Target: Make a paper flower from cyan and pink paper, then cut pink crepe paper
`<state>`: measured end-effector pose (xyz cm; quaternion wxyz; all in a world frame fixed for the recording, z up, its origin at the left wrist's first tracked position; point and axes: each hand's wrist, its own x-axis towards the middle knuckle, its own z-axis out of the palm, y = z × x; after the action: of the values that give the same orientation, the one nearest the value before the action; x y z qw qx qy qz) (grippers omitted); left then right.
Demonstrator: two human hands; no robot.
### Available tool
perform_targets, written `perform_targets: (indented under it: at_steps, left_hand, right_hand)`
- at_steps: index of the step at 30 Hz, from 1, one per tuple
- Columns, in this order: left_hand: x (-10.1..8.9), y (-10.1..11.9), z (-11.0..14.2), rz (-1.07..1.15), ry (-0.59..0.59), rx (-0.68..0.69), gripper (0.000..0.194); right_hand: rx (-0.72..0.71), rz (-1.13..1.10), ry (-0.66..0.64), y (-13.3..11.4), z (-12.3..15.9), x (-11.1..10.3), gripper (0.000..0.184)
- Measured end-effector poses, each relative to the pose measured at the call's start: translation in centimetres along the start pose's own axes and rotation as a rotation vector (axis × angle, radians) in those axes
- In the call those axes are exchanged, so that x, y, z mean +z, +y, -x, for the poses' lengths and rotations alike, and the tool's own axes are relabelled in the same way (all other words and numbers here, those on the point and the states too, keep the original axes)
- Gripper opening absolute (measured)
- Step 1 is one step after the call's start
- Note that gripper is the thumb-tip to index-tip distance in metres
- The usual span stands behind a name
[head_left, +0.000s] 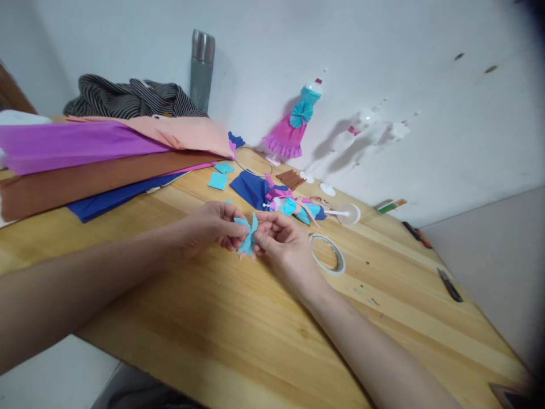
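Between my two hands is a small light-blue paper flower (246, 241) with pointed petals and a bit of peach colour at its lower edge. My left hand (217, 227) pinches its left side between thumb and fingers. On the other side, my right hand (281, 241) grips it with thumb and bent fingers. Both hands are above the wooden table (221, 318). Just beyond them lie light-blue paper squares (218, 181) and a small doll figure (292, 205) dressed in blue, pink and white paper.
A roll of white tape (327, 254) lies right of my hands. Purple, peach and brown crepe sheets (106, 176) are stacked left. A dressed mannequin (298, 119) stands by the wall, with bare white ones beside it. A cutter (449, 285) lies far right; a flask (201, 71) stands behind.
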<state>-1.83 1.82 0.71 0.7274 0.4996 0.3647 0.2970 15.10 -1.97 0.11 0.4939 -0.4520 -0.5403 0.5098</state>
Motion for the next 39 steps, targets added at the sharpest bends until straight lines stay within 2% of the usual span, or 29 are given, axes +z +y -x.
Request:
perform_targets:
  at_steps: [9,13,17,19,23,25,28,32,35,39]
  left_hand:
    - [0.0,0.1,0.0,0.031,0.039,0.020,0.011]
    - [-0.3,-0.1,-0.3,-0.069,0.085,0.052,0.008]
    - [-0.6,-0.2,-0.7,-0.221,0.132,0.056,0.005]
    - [-0.7,0.0,-0.7,-0.248,0.117,0.038,0.006]
    - [-1.0,0.8,-0.3,-0.198,-0.004,-0.010,0.012]
    - [-1.1,1.0,-0.2,-0.314,0.001,-0.008,0.013]
    - [-1.1,0.7,-0.4,-0.639,0.091,0.063,0.010]
    - [-0.8,0.1,-0.7,-0.914,0.162,0.143,0.014]
    - [-0.7,0.1,-0.7,-0.948,0.193,0.149,0.015]
    - [-1.1,0.1,-0.9,-0.834,0.163,0.128,0.017]
  right_hand:
    - [-0.059,0.016,-0.006,0.1,0.1,0.4,0.025]
    - [-0.041,0.028,0.012,0.1,-0.1,0.3,0.027]
    - [0.039,0.055,-0.001,0.3,-0.4,0.0,0.027]
    - [0.067,0.061,-0.016,0.3,-0.5,-0.1,0.029]
    - [0.121,0.020,-0.049,-0.1,-0.4,-0.2,0.034]
    - [0.141,0.050,-0.051,-0.2,-0.5,-0.3,0.035]
    - [0.152,0.194,-0.041,0.0,-0.9,-0.3,0.033]
    - [0.093,0.387,-0.039,0.6,-1.0,-0.4,0.028]
    - [0.056,0.451,-0.043,0.7,-0.9,-0.3,0.029]
    - [0.105,0.368,-0.084,0.4,-0.7,0.0,0.028]
